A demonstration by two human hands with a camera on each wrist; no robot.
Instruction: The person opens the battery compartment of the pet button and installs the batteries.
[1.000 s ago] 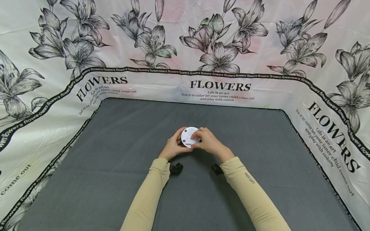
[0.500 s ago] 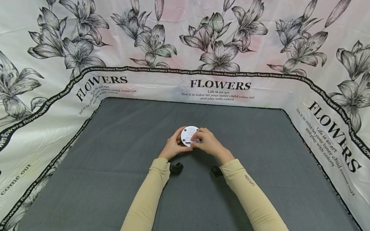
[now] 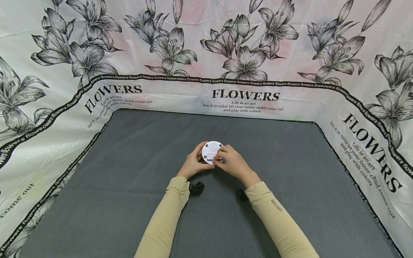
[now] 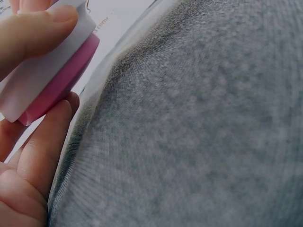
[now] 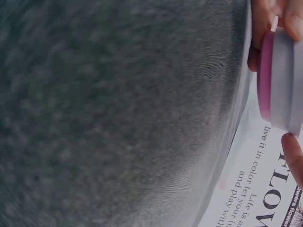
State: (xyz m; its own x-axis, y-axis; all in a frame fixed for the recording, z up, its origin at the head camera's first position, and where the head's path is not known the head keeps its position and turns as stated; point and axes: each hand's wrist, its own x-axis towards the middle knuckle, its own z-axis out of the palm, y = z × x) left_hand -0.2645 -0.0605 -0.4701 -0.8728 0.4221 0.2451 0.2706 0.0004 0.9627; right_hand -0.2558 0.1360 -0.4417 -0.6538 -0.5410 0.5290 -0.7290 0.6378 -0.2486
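Observation:
A round white device (image 3: 212, 148) with a pink far side faces me with a disc of small holes, dark feet and a rectangular panel (image 3: 210, 156). My left hand (image 3: 193, 163) grips it from the left. The left wrist view shows the thumb on the white casing (image 4: 52, 56) and fingers below the pink part (image 4: 66, 78). My right hand (image 3: 232, 161) has thumb and fingertips close together at the panel's right end, covering the device's lower right. In the right wrist view a fingertip (image 5: 292, 151) touches the white rim; whatever lies between the right fingertips is hidden.
Both hands are over a dark grey cloth surface (image 3: 129, 172). White fabric printed with flowers and lettering (image 3: 245, 95) rises at the back and sides. Black wrist-worn devices (image 3: 196, 188) sit at both cuffs.
The right fingertips have drawn closer together and lower on the panel, uncovering more of the device's upper right. The left hand and the device have barely moved.

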